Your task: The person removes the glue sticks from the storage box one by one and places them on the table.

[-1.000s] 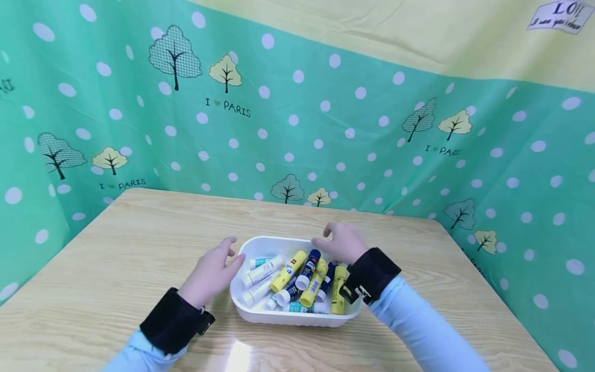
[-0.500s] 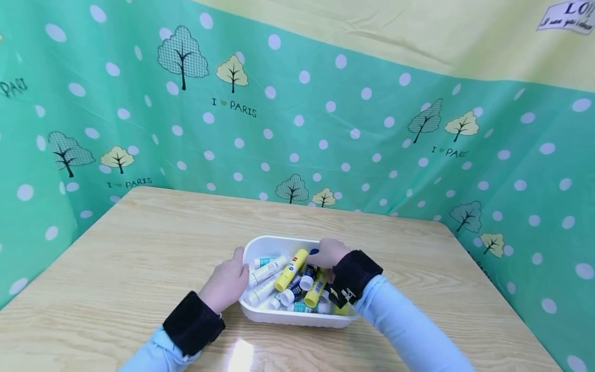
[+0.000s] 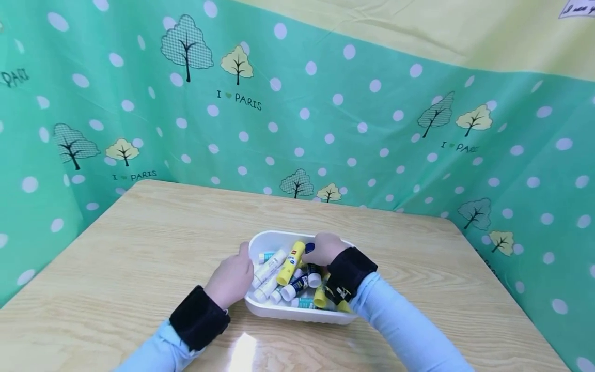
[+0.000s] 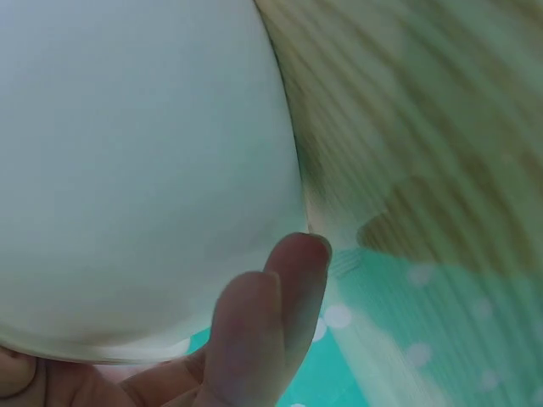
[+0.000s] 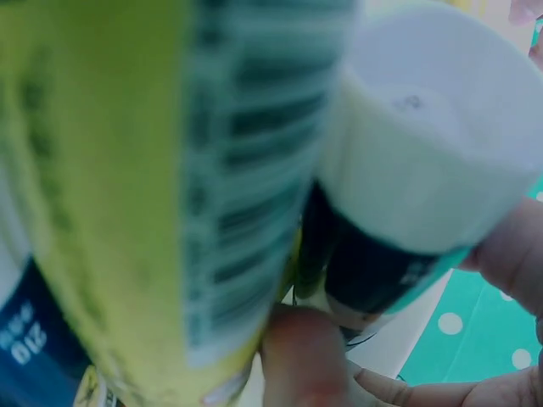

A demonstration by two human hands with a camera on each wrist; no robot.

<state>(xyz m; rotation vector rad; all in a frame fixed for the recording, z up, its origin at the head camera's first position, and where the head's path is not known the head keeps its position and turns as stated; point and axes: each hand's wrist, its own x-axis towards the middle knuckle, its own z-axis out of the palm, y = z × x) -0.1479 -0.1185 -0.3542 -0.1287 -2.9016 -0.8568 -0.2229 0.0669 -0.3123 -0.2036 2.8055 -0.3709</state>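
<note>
A white plastic basket (image 3: 302, 313) full of glue sticks stands on the table. My left hand (image 3: 230, 280) holds its left rim, and in the left wrist view the fingers (image 4: 246, 331) lie against the outer wall. Inside the basket, my right hand (image 3: 324, 249) grips a navy glue stick (image 3: 314, 275) with a white end. The right wrist view shows that navy glue stick (image 5: 377, 271) between thumb and fingers, close beside a yellow glue stick (image 5: 110, 186) with a barcode. The right hand and wrist band hide part of the basket's right side.
Left of the hand are another yellow glue stick (image 3: 291, 264), white glue sticks (image 3: 270, 267) and a teal one (image 3: 304, 303). The wooden table (image 3: 176, 232) extends around the basket. A green dotted curtain (image 3: 297, 139) hangs behind it.
My left hand has moved right from beside the basket onto its rim. My right hand has gone down among the glue sticks and taken hold of a navy one.
</note>
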